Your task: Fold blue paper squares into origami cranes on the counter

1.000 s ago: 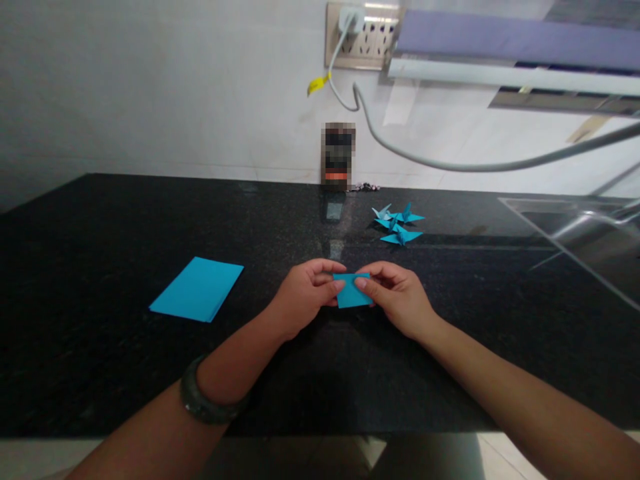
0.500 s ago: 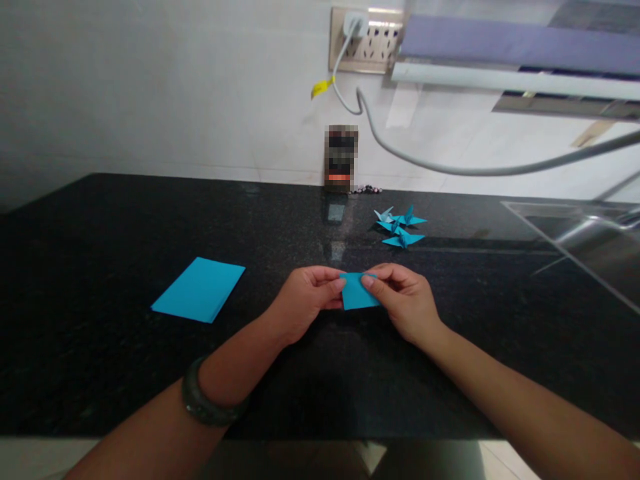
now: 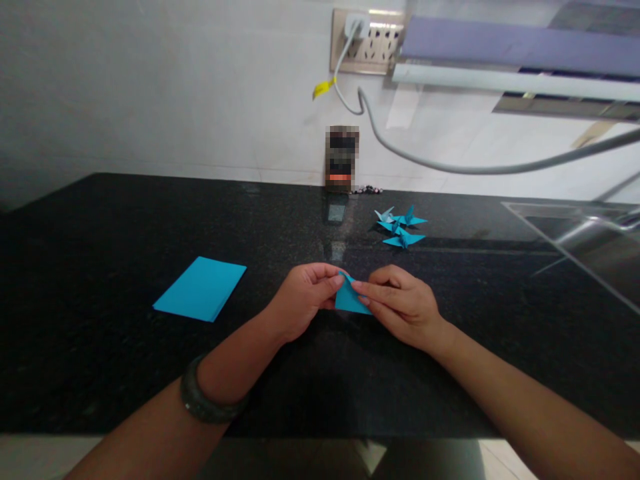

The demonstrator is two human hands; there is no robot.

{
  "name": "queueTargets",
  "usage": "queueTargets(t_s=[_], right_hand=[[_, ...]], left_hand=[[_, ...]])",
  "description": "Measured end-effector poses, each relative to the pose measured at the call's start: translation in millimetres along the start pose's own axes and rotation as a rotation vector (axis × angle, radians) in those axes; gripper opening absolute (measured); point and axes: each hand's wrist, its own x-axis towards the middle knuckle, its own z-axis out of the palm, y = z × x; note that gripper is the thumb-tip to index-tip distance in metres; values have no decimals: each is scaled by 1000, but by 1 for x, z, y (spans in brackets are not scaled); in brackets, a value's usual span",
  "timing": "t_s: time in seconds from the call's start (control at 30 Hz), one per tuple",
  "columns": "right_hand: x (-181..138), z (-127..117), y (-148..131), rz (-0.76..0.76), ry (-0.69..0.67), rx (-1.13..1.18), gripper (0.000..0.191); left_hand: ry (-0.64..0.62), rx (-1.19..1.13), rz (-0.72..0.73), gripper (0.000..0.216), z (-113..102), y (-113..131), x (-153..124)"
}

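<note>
Between my hands, above the dark countertop, is a small piece of blue origami paper (image 3: 349, 299), its upper right side slanting so that it looks roughly triangular. My left hand (image 3: 310, 297) pinches its upper left corner between thumb and fingers. From the other side my right hand (image 3: 403, 303) grips the slanting right edge, fingers pointing left and thumb low. Part of the paper's right end is hidden by the right fingers. A dark bangle (image 3: 210, 397) circles my left wrist.
A stack of blue paper sheets (image 3: 200, 290) lies to the left on the black countertop (image 3: 125, 373). Several folded paper cranes (image 3: 404, 240) sit behind my right hand. A blurred-out device (image 3: 342, 157) leans on the wall. A grey cable (image 3: 450, 167) hangs from the socket; a sink (image 3: 575, 233) is at right.
The paper has gone from a near-rectangle to a slanted, triangular outline. My right fingers have shifted from the top edge to the slanting side. The left hand keeps its pinch.
</note>
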Motion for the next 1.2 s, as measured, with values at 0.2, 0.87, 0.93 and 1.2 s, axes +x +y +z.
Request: queueTargets(t_s=[0.2,0.87,0.93,1.2], right_hand=[[0,-5,4,-77,-109,-5,34],[4,2,-6,118,-56,204,21],[5,6,-8,356,47,283,17],[4,17,-8,704,-98,391,21]], left_hand=[[-11,15,-31,17,0,2,0],[69,78,-5,17,3,1,0],[94,117,44,17,4,1,0],[187,326,206,13,7,2,-1]])
